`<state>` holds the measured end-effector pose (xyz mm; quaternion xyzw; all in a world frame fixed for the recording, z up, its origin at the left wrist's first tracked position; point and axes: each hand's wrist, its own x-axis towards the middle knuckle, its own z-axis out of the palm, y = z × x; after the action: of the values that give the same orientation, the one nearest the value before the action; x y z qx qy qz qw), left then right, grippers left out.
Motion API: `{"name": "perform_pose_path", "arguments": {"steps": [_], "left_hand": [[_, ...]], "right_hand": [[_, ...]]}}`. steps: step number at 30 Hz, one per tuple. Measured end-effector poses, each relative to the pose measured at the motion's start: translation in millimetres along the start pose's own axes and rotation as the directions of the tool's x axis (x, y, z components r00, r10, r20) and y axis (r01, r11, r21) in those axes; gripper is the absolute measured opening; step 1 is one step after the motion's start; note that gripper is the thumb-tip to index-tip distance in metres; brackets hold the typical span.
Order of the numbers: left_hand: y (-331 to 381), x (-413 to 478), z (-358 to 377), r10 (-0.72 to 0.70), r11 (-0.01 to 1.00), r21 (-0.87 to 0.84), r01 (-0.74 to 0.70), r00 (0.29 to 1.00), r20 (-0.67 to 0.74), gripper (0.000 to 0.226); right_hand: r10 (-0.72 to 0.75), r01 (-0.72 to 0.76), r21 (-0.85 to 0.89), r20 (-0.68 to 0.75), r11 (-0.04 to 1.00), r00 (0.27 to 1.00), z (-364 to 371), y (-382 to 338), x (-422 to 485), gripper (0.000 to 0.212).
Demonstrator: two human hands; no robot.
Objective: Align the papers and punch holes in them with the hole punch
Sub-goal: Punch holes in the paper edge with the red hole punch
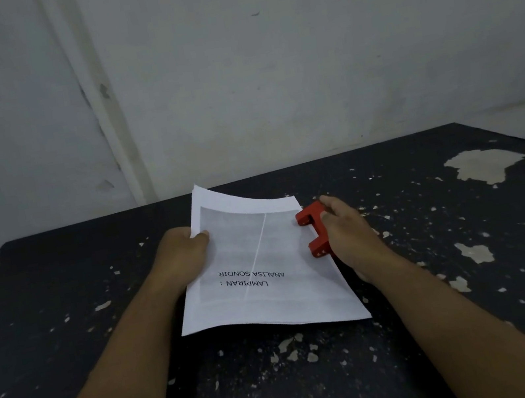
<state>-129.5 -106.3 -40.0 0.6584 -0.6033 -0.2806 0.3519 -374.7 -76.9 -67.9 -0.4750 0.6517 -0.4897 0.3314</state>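
A stack of white papers point(259, 269) with upside-down printed text lies tilted on the dark table point(99, 313); its far edge curls upward. My left hand point(183, 253) grips the stack's left edge, thumb on top. A red hole punch point(314, 230) sits over the stack's right edge. My right hand point(346, 233) is closed around the punch from the right side, fingers on its top. The part of the punch under my hand is hidden.
The table's black surface is chipped, with pale patches such as a large one at the far right point(484, 165). A worn grey wall point(265, 59) rises right behind the table's far edge.
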Motion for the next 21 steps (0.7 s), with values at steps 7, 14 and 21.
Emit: {"name": "perform_pose_path", "arguments": {"steps": [7,14,21], "left_hand": [[-8.6,-0.6,7.7,-0.040,0.994,-0.106,0.039,0.999,-0.014,0.033],[-12.0,-1.4,10.7,-0.041,0.992,-0.120,0.040,0.999,-0.005,0.032],[-16.1,-0.3,11.7,-0.025,0.997,-0.072,0.025,1.000,-0.004,0.040]], "right_hand": [[0.015,-0.015,-0.057,-0.006,0.998,1.000,0.5,-3.6,-0.1,0.045],[0.025,-0.026,-0.108,-0.013,0.994,1.000,3.9,-6.5,-2.3,0.046],[0.167,-0.137,-0.199,0.141,0.970,0.976,-9.4,-32.4,5.7,0.025]]}}
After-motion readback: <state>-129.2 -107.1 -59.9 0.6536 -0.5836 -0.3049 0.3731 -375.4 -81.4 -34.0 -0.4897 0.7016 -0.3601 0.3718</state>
